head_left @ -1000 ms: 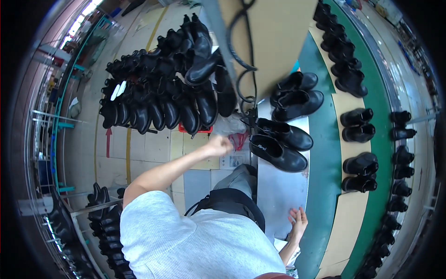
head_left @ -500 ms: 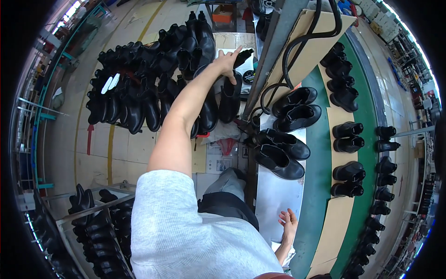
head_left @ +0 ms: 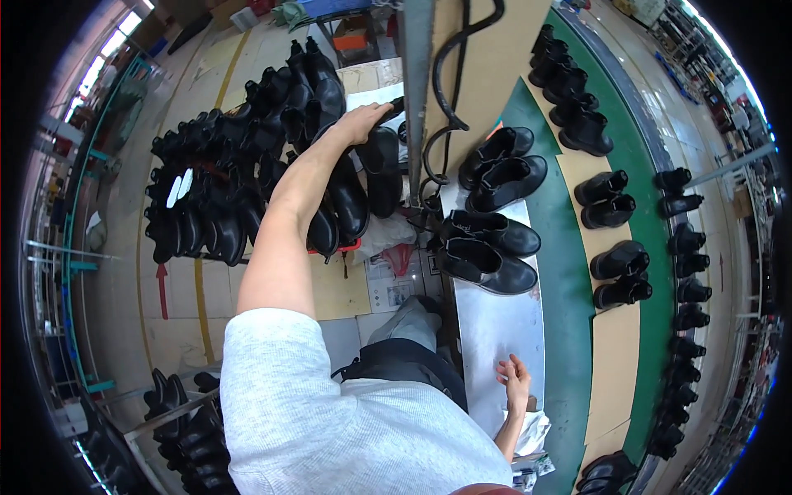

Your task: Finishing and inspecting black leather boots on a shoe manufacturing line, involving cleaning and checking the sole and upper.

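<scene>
My left arm reaches far forward, and my left hand (head_left: 365,124) has its fingers closed at the end of a black brush (head_left: 397,109), which is partly hidden by the hand. Just below that hand a black ankle boot (head_left: 384,173) stands on the rack, beside another black boot (head_left: 348,198). My right hand (head_left: 516,384) hovers over the bare metal worktop (head_left: 495,330), its fingers loosely apart and holding nothing. Ahead of it on the worktop sit a near pair of black boots (head_left: 495,268) and a farther pair (head_left: 507,181).
A grey metal post (head_left: 418,82) with black cables (head_left: 445,99) rises between rack and worktop. To the right runs a green conveyor (head_left: 561,330) with cardboard strips (head_left: 615,355) bearing boots. Many boots crowd the rack (head_left: 223,198) on the left. White crumpled wrapping (head_left: 532,433) lies near my right forearm.
My left hand's spread fingers have closed on the brush. My view has shifted, so the boots and post appear farther left. The right hand stays open over the worktop.
</scene>
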The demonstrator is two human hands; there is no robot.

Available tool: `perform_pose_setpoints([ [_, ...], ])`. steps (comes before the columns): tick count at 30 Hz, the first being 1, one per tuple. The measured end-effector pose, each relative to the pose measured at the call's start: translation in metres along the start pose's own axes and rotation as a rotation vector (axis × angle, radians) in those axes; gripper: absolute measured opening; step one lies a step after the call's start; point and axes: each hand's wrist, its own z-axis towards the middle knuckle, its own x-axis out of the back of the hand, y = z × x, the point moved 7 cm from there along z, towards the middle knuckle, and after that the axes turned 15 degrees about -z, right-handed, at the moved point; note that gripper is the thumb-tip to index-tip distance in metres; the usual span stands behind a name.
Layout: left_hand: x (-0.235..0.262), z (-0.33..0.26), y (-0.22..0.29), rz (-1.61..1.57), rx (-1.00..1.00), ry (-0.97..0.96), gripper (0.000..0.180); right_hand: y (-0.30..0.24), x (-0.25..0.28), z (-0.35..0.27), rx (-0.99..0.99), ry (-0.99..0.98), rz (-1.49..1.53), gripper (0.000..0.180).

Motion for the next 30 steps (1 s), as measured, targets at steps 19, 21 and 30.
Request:
perform_pose_setpoints([
  [19, 0.149, -0.196, 0.25, -0.299, -0.17, -0.027, 0.044, -0.101, 0.004, -0.054, 0.355, -0.142, 0.141, 0.043],
  [21, 0.119, -0.198, 0.327, -0.353, -0.545, -0.275, 0.044, -0.132, 0.017, -0.062, 0.559, -0.199, 0.189, 0.052],
  [30, -0.044, -0.215, 0.554, -0.16, -1.641, -0.86, 0.009, -0.093, 0.092, -0.095, 0.611, -0.012, 0.232, 0.052],
])
